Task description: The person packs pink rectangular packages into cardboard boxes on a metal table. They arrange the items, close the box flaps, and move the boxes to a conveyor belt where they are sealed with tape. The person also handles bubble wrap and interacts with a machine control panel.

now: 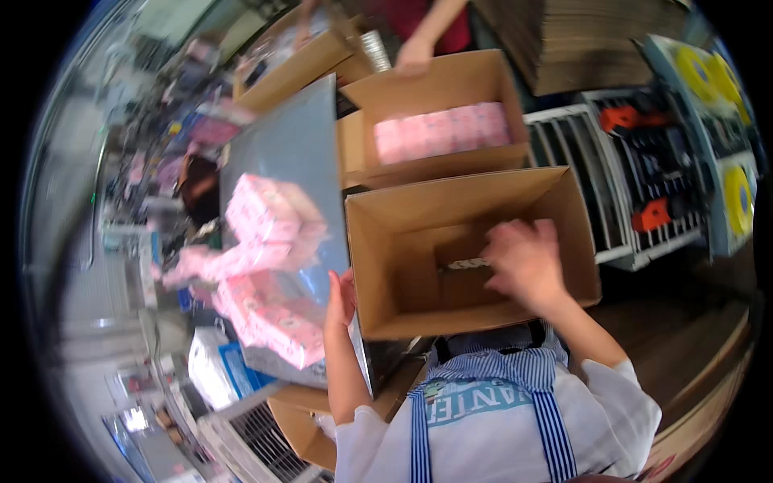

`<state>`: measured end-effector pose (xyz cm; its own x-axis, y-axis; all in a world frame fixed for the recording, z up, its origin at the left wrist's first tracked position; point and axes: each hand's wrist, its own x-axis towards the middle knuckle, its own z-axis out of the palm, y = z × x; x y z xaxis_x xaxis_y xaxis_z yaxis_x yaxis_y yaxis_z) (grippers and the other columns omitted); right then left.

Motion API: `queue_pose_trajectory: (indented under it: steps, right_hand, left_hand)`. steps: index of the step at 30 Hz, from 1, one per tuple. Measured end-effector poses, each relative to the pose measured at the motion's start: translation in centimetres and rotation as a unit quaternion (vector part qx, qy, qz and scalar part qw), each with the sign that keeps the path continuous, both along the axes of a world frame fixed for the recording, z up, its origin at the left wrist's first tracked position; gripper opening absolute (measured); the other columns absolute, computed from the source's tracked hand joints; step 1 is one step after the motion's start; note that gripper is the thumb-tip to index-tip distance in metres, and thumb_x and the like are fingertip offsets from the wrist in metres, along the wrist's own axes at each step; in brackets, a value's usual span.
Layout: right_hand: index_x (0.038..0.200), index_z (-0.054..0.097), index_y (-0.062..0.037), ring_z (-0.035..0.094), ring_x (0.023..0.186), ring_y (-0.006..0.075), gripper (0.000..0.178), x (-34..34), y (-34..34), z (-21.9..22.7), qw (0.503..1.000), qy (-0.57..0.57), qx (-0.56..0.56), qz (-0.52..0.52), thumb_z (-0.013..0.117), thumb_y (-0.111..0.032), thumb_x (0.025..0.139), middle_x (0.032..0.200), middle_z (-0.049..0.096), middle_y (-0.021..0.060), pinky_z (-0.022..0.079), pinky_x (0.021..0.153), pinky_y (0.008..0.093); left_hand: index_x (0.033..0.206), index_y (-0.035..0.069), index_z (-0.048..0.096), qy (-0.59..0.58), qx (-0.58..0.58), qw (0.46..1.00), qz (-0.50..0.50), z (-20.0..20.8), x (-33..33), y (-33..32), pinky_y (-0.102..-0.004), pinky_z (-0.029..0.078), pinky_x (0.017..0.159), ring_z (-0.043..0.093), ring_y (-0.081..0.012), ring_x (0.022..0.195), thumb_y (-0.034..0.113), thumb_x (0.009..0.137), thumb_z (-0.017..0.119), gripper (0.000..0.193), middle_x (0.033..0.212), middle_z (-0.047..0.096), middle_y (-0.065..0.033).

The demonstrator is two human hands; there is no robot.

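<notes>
In front of me stands an open cardboard box (403,322), its inside bare brown apart from a small pale patch on the floor that I cannot make out. My left hand (342,298) lies against the outside of its left wall, thumb raised and fingers stretched. Inside or just over the box is my right hand (523,262), slightly blurred, with spread fingers and nothing seen in them. To the left, pink patterned packs in clear wrap (274,217) lie on a grey metal table (294,121); more pink packs (278,318) lie nearer me.
Beyond my box, another cardboard box (435,76) holds a row of pink packs (443,133); another person's hand (415,56) rests on its far edge. At right are a roller conveyor (580,153), orange-handled tools (652,216) and yellow tape rolls (737,201). Flat cardboard (600,40) is stacked behind.
</notes>
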<state>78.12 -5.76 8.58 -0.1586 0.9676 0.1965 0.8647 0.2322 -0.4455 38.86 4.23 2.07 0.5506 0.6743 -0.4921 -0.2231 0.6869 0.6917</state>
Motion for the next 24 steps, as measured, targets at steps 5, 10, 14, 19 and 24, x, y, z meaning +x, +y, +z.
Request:
queue_pose_trajectory:
  steps: [5, 10, 14, 19, 24]
  right_hand:
    - [0.142, 0.018, -0.0094, 0.045, 0.120, 0.0344, 0.076, 8.1, -4.6, -9.7, 0.936, 0.039, -0.188, -0.293, 0.063, -0.012, 0.080, 0.134, 0.040, 0.0233, 0.041, 0.096, 0.0416]
    - [0.117, 0.050, 0.0027, 0.056, 0.102, 0.0376, 0.042, 17.1, -7.3, -10.3, 0.874, -0.011, -0.245, -0.420, 0.053, -0.027, 0.088, 0.103, 0.061, 0.0229, 0.045, 0.084, 0.0428]
    - [0.108, 0.056, 0.0015, 0.058, 0.093, 0.0403, 0.037, 20.7, -9.9, -13.4, 0.900, -0.032, -0.228, -0.370, 0.056, -0.029, 0.086, 0.096, 0.062, 0.0250, 0.046, 0.076, 0.0433]
    - [0.106, 0.056, 0.0025, 0.057, 0.091, 0.0416, 0.036, 12.6, -6.7, -12.1, 0.899, -0.101, -0.274, -0.325, 0.057, -0.027, 0.085, 0.093, 0.061, 0.0259, 0.046, 0.076, 0.0459]
    - [0.125, 0.044, 0.0003, 0.056, 0.099, 0.0392, 0.052, 7.8, -4.2, -14.0, 0.929, 0.052, -0.261, -0.257, 0.058, -0.030, 0.085, 0.103, 0.059, 0.0254, 0.046, 0.083, 0.0428]
  left_hand:
    - [0.132, -0.001, 0.036, 0.631, 0.245, 0.729, -0.101, -2.5, 4.1, -3.7, -0.0391, 0.044, 0.088, 0.056, -0.0283, 0.107, 0.049, 0.087, 0.051, 0.070, 0.116, 0.058, -0.0156]
    - [0.131, 0.003, 0.040, 0.448, 0.223, 0.866, -0.020, -11.4, 5.2, -10.2, -0.0359, 0.047, 0.081, 0.062, -0.0251, 0.092, 0.029, 0.089, 0.054, 0.051, 0.100, 0.064, -0.0154]
    - [0.138, 0.008, 0.031, 0.358, 0.199, 0.906, 0.109, -14.4, 3.0, -7.9, -0.0329, 0.043, 0.090, 0.052, -0.0265, 0.110, 0.014, 0.086, 0.056, 0.057, 0.123, 0.050, -0.0208]
    - [0.139, 0.010, 0.029, 0.729, 0.339, 0.578, -0.139, -19.3, -0.1, -7.4, -0.0398, 0.041, 0.095, 0.041, -0.0412, 0.120, 0.013, 0.084, 0.054, 0.060, 0.134, 0.034, -0.0289]
    - [0.113, 0.007, 0.059, 0.531, 0.310, 0.767, -0.182, -5.8, -2.2, -2.8, -0.0434, 0.037, 0.097, 0.043, -0.0388, 0.118, 0.020, 0.081, 0.057, 0.035, 0.120, 0.054, -0.0206]
